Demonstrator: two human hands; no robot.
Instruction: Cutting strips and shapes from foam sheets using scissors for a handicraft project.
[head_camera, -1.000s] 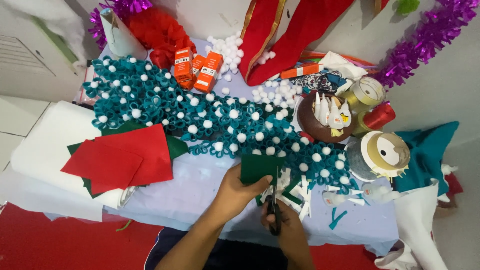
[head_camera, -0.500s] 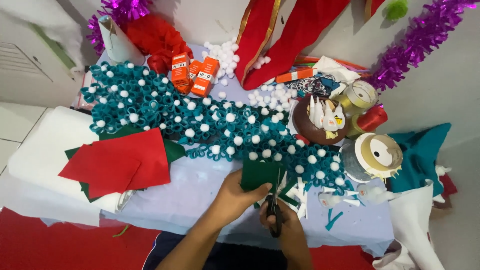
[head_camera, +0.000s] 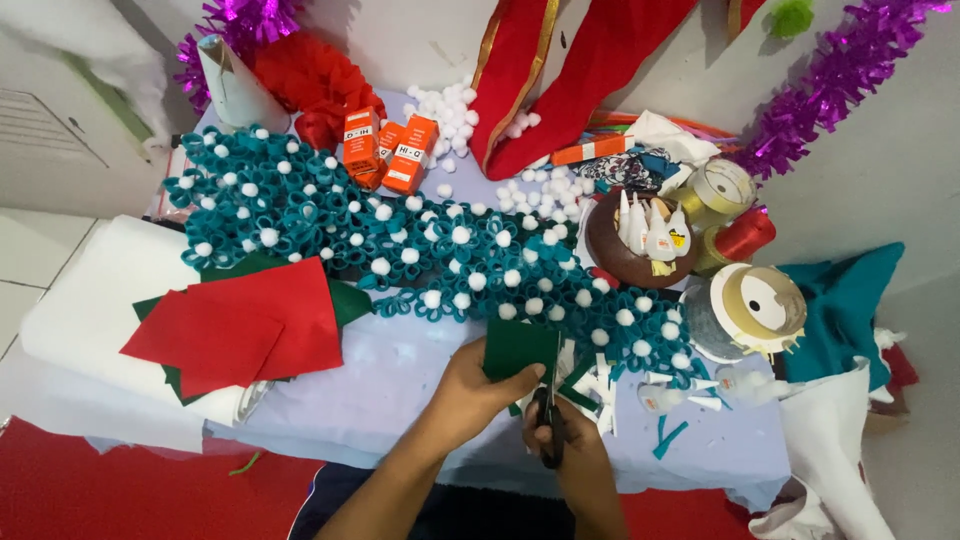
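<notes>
Green felt piece (head_camera: 518, 349) and scissors (head_camera: 549, 425) clamped in hands, teal pom-pom garland (head_camera: 400, 240) just beyond.

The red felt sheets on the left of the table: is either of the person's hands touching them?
No: the red felt sheets lie apart, while the left hand holds a dark green felt piece and the right hand works scissors.
</notes>
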